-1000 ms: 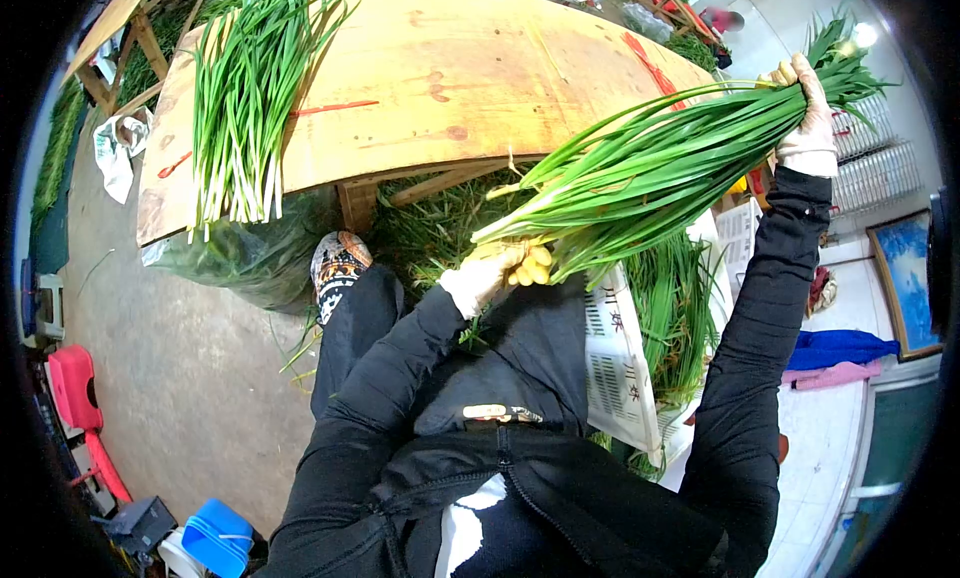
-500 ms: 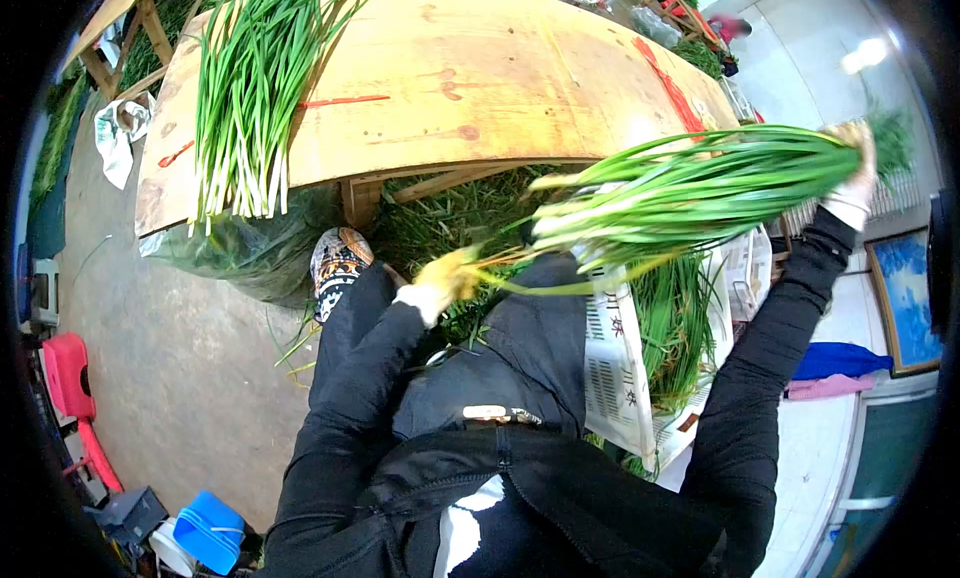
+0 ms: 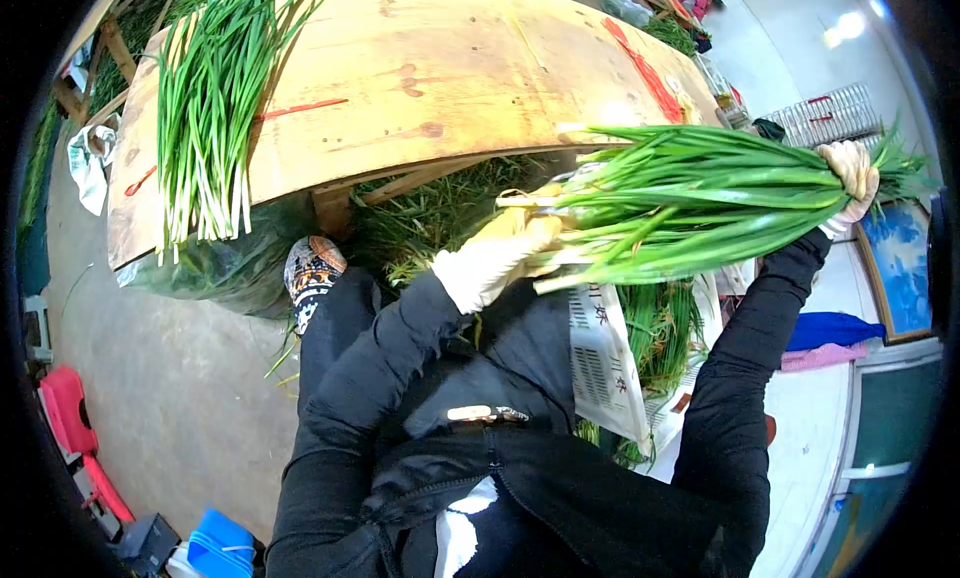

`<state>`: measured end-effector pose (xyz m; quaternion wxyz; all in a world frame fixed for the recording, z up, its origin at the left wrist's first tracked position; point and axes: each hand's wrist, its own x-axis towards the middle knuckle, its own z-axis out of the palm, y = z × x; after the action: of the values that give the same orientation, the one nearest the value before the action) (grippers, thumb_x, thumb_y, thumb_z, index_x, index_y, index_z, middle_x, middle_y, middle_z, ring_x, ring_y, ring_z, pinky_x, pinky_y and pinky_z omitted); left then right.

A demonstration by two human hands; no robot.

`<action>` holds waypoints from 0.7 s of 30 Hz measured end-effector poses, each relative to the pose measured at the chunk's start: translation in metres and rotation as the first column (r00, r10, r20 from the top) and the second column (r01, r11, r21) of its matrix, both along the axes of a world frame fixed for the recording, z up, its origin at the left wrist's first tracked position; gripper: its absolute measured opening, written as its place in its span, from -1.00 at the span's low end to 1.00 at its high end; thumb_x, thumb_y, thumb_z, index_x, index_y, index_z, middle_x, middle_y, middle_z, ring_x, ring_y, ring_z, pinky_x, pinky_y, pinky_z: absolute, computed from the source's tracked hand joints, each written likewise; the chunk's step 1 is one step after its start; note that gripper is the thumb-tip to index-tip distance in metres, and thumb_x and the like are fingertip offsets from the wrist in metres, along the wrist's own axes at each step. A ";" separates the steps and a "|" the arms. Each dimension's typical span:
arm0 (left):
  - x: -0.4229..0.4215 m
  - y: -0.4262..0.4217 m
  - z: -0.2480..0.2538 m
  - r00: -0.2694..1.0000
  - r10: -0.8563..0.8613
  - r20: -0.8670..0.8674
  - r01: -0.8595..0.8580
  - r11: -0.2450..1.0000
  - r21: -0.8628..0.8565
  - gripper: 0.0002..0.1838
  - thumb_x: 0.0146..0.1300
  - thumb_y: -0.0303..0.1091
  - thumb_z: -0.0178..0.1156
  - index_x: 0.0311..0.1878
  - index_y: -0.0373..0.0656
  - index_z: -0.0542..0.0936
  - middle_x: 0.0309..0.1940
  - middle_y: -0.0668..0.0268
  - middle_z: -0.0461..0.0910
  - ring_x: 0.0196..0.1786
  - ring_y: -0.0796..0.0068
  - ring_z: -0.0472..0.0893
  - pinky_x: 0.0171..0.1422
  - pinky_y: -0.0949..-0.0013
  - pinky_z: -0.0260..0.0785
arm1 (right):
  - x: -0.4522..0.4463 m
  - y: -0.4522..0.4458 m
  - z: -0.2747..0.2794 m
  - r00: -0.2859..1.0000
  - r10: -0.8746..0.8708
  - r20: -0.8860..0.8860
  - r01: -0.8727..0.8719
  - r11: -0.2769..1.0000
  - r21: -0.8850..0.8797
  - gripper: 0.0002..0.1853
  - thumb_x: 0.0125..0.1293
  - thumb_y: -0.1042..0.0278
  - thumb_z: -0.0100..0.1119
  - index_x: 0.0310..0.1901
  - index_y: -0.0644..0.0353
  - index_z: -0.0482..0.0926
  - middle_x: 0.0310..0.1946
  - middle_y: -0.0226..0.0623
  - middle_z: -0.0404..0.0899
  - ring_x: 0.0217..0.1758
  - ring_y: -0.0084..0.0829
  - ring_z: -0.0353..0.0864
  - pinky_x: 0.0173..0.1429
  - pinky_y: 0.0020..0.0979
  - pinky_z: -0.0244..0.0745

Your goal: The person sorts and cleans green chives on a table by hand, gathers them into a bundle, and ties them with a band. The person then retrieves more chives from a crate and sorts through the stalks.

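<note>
My right hand (image 3: pixel 850 183), in a pale glove, is wrapped round the leafy end of a large bunch of garlic chives (image 3: pixel 700 193). The bunch is held sideways over my lap, with its pale stem ends pointing left. At those ends my left hand (image 3: pixel 505 250), in a yellow-stained white glove, has its fingers closed on a few stems; the fingertips are partly blurred. Another bunch of garlic chives (image 3: pixel 210 118) lies on the left part of the wooden table (image 3: pixel 400 78), its stem ends overhanging the front edge, with a red tie (image 3: pixel 300 109) beside it.
More red ties (image 3: pixel 645 68) lie on the table's right part. A white printed sack (image 3: pixel 605 363) with loose greens (image 3: pixel 660 328) stands by my leg. Plant scraps (image 3: pixel 440 213) and a filled plastic bag (image 3: pixel 235 263) lie under the table. A blue bucket (image 3: pixel 222 543) is at lower left.
My left hand has moved right and up from my lap to the stem ends, and the yellowish strands it trailed are gone from view. The right hand's bunch has come slightly lower.
</note>
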<state>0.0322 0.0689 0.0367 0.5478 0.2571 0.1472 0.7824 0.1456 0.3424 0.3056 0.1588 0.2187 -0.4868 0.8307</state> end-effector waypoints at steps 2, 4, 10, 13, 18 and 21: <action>0.009 0.000 -0.018 0.996 0.088 0.002 -0.087 0.988 -0.124 -0.56 0.14 -0.15 0.10 0.00 -0.25 0.39 -0.21 0.28 0.51 -0.15 0.54 0.49 -0.09 0.50 0.35 | 0.011 0.002 -0.003 1.000 0.004 -0.019 -0.002 0.992 0.129 -0.75 0.07 0.46 0.08 -0.62 0.02 0.22 -0.74 -0.61 0.21 -0.64 -0.71 0.23 -0.30 -0.59 0.18; 0.014 -0.006 -0.046 0.992 0.118 -0.039 -0.124 0.959 -0.254 -0.66 0.14 -0.15 0.07 -0.18 -0.25 0.47 -0.28 0.27 0.53 -0.27 0.61 0.49 -0.24 0.59 0.33 | 0.013 -0.003 -0.010 0.992 0.085 -0.094 -0.073 0.989 0.126 -0.79 0.07 0.48 0.05 -0.60 0.04 0.24 -0.75 -0.63 0.33 -0.62 -0.72 0.30 -0.27 -0.62 0.24; 0.007 -0.057 -0.205 0.906 0.410 -0.104 -0.375 0.664 -0.647 -0.76 0.19 -0.14 0.03 -0.35 -0.13 0.44 -0.58 0.38 0.53 -0.72 0.70 0.28 -0.70 0.64 0.08 | 0.036 0.020 -0.006 0.897 0.319 -0.307 -0.261 0.941 0.215 -0.82 0.13 0.46 -0.02 -0.60 0.07 0.32 -0.72 -0.53 0.53 -0.65 -0.75 0.48 -0.30 -0.66 0.39; 0.025 -0.033 -0.117 0.851 0.301 -0.430 -0.467 0.809 -0.357 -0.56 0.10 -0.22 0.15 0.03 -0.19 0.39 0.02 0.23 0.40 0.06 0.40 0.37 0.18 0.34 0.17 | 0.030 0.012 -0.006 0.858 0.389 -0.334 -0.309 0.912 0.269 -0.79 0.14 0.45 -0.02 -0.64 0.09 0.39 -0.68 -0.48 0.57 -0.65 -0.73 0.51 -0.36 -0.70 0.44; 0.038 0.019 -0.040 0.121 0.534 -0.837 -0.664 0.670 0.331 -0.59 -0.11 -0.31 0.26 -0.13 -0.20 0.48 -0.22 0.16 0.52 -0.13 0.17 0.49 -0.05 0.27 0.31 | 0.023 -0.008 -0.009 0.857 0.407 -0.316 -0.326 0.903 0.280 -0.77 0.15 0.43 0.02 -0.66 0.09 0.41 -0.65 -0.43 0.58 -0.60 -0.69 0.53 -0.35 -0.69 0.48; 0.046 0.035 -0.033 0.148 0.448 -0.882 -0.636 0.726 0.262 -0.75 -0.10 -0.38 0.22 -0.28 -0.19 0.49 -0.47 0.19 0.51 -0.33 0.16 0.49 -0.26 0.27 0.33 | 0.017 -0.005 -0.005 0.780 0.519 -0.349 -0.413 0.846 0.336 -0.77 0.16 0.41 0.01 -0.64 0.10 0.44 -0.62 -0.41 0.59 -0.59 -0.68 0.52 -0.30 -0.64 0.48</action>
<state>0.0782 0.1042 0.0035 0.0730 0.5192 0.5692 0.6333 0.1624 0.3376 0.3007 0.0215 0.5269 -0.4670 0.7099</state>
